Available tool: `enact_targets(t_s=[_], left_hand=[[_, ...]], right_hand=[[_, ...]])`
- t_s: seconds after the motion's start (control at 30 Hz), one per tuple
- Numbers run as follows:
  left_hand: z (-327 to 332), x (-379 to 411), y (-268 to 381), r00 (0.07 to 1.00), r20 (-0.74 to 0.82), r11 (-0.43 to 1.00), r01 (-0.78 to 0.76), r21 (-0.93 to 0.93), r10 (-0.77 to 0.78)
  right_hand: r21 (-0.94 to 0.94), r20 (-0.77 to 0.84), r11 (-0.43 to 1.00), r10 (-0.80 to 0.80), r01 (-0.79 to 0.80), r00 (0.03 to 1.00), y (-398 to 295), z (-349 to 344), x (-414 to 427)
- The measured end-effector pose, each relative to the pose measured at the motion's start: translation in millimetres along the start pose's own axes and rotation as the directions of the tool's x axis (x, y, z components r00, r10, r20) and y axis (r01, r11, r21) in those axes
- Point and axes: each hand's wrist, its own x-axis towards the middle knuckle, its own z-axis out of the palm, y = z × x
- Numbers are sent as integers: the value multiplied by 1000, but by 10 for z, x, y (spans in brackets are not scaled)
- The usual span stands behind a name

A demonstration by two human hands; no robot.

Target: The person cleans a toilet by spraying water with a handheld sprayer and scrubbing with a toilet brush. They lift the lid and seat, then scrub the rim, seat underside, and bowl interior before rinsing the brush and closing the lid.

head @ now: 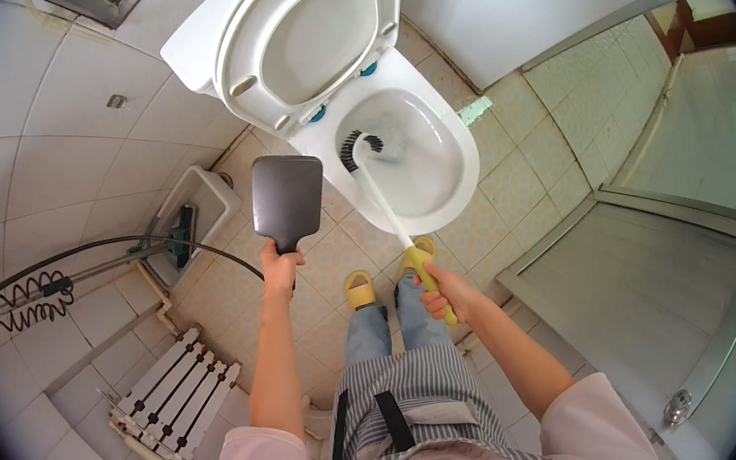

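Observation:
In front of me stands a white toilet (468, 163) with its lid and seat (237, 65) raised. My right hand (447, 293) is closed around the yellow-green handle of a toilet brush (384, 203). The brush's white shaft slants into the bowl, and its curved head with black bristles lies at the bowl's left inner wall, near the rim. To the left of the bowl, my left hand (282, 274) grips the short handle of a dark, flat, rounded-rectangular hand mirror (288, 195). The mirror is held upright, apart from the brush; its surface looks plain grey.
At left, a pale plastic tub (223, 201) holds a green mop head (185, 234). A black hose (129, 239) arcs from the wall beside a coiled cord (32, 298). A white slatted rack (180, 397) stands lower left. A metal-framed door (634, 263) with a round knob (678, 406) is at right.

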Motion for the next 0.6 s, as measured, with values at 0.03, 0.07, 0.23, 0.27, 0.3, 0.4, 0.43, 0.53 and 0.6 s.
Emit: enact_targets(t_s=[0.03,0.07,0.23,0.27,0.3,0.4,0.43,0.53,0.6], left_hand=[[-10,-17,10,1000,20,1000,7,11,-7],[-36,1,-22,1000,12,1000,-1,13,1],[-123,13,34,997,81,999,-8,52,4],[-131,56,48,995,88,999,-42,-11,42],[-143,87,63,994,82,997,-78,-7,79],[-116,91,201,979,84,981,-190,47,186],[-99,42,284,972,65,974,-225,-13,226],[-73,-24,463,959,52,954,-272,-126,280],[-77,-13,541,965,106,967,-228,-116,240]], right_hand=[[-16,-30,1000,-13,13,999,29,32,35],[-31,-61,999,-26,24,998,61,81,96],[30,-94,998,-47,50,994,203,282,225],[32,-92,998,-57,60,994,223,291,259],[34,-89,997,-64,67,994,258,317,279],[39,-110,995,-86,91,990,340,419,279],[49,-96,994,-90,95,991,377,419,288],[74,-87,989,-118,124,989,453,393,355],[73,-121,984,-152,162,981,474,407,395]])
